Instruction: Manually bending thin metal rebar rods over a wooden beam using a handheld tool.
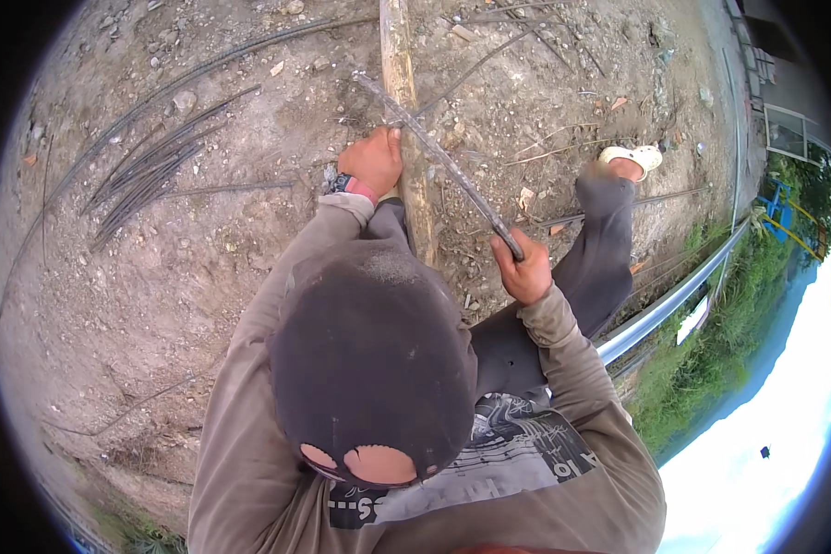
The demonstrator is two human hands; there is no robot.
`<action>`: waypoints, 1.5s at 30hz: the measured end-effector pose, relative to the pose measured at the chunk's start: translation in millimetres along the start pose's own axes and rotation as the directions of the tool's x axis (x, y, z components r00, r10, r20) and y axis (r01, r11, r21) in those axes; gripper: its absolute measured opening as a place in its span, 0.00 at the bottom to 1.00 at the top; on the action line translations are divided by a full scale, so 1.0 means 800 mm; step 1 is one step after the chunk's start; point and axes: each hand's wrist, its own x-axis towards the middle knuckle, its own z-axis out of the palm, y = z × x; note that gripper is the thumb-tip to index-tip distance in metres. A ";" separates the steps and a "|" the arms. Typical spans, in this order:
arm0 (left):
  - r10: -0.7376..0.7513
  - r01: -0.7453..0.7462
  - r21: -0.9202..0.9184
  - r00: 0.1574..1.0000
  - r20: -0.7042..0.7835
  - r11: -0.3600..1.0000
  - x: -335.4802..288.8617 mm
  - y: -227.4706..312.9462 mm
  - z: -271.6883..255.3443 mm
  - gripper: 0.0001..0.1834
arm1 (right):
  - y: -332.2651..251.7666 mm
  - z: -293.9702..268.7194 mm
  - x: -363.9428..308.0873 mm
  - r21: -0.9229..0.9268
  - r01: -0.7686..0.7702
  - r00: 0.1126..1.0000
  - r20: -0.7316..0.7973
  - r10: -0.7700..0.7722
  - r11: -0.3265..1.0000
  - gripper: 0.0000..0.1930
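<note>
My right hand (524,269) is closed around the dark, rounded near end of a long, narrow grey metal bar (452,168). The bar slants away to the far left and crosses above a wooden pole (397,57). Against the left side of that pole, my left hand (373,162) is curled into a fist, its thumb along the wood. What the left fingers hold is hidden beneath the hand. A watch and a red band circle the left wrist. My bent knee (374,342), in torn dark trousers, covers the pole's near end.
Several cut steel rods (152,180) lie bunched on the stony dirt at left, beside a long curved rebar (171,88). My other leg stretches right, ending in a cream clog (639,159). A metal rail (679,300) borders grass at right.
</note>
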 end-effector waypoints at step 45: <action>0.012 -0.012 -0.023 1.000 -0.013 1.000 0.000 -0.005 0.002 0.19 | -0.023 -0.010 -0.003 0.036 0.052 0.999 -0.020 -0.051 0.998 0.14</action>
